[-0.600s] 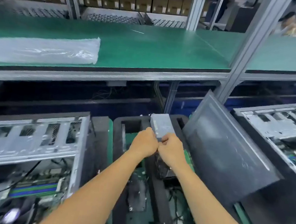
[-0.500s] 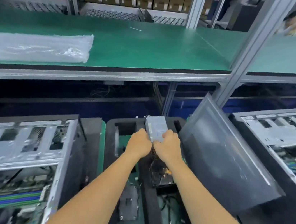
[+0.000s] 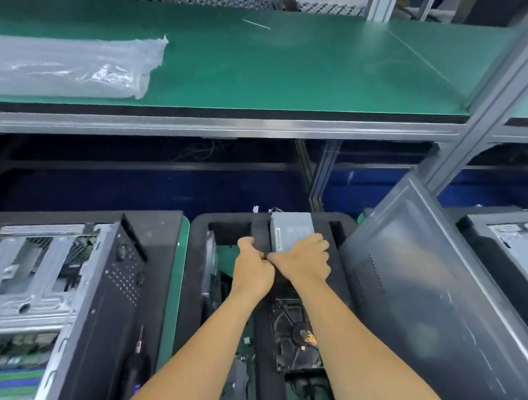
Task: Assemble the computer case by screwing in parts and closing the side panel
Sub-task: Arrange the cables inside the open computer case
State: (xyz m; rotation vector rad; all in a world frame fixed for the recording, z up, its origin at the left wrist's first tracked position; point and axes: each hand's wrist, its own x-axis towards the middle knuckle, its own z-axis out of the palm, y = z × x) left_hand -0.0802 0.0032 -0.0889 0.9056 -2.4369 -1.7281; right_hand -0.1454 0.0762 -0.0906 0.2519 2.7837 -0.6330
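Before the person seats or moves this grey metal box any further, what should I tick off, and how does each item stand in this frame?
1. Right hand has a grip on the grey metal box: ok, fingers curl over its near end.
2. Left hand supports the box: cannot tell; it is fisted at the near left corner, contact hidden.
3. Box sits in the black case frame: cannot tell, its underside is hidden.
4. Side panel clear of the work: ok, it leans tilted to the right, apart from both hands.
5. Fan unit below the wrists unobstructed: not ok, the right forearm crosses it.
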